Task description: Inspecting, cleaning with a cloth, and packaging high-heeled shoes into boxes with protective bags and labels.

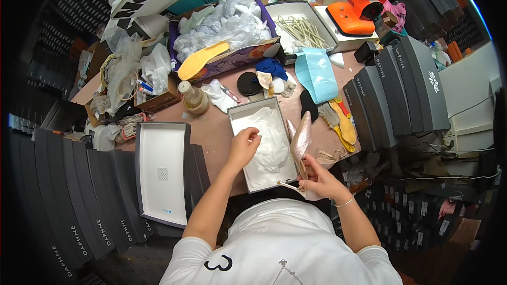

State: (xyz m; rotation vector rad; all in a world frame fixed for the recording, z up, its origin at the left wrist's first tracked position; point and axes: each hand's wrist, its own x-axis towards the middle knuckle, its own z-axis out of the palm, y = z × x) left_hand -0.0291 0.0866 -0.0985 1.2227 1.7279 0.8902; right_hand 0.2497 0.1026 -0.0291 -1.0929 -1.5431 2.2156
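A shallow open shoe box (232, 122) stands on the table in front of me, with crumpled white tissue paper (270, 142) inside. My left hand (245, 146) is over the box's left side, fingers loosely bent above the paper, and nothing shows in them. At the box's right edge my right hand (321, 180) grips a shiny pink pointed-toe shoe (302, 138) with a thin ankle strap, its toe pointing away from me. A second narrow pink tip (291, 129) shows beside it, mostly hidden.
A box lid (162, 174) stands at left beside rows of dark shoe boxes (84, 200). Farther back are a glass bottle (194, 97), a yellow insole (203, 59), a tray of sticks (302, 31) and an orange machine (355, 13). Brushes (338, 121) lie right.
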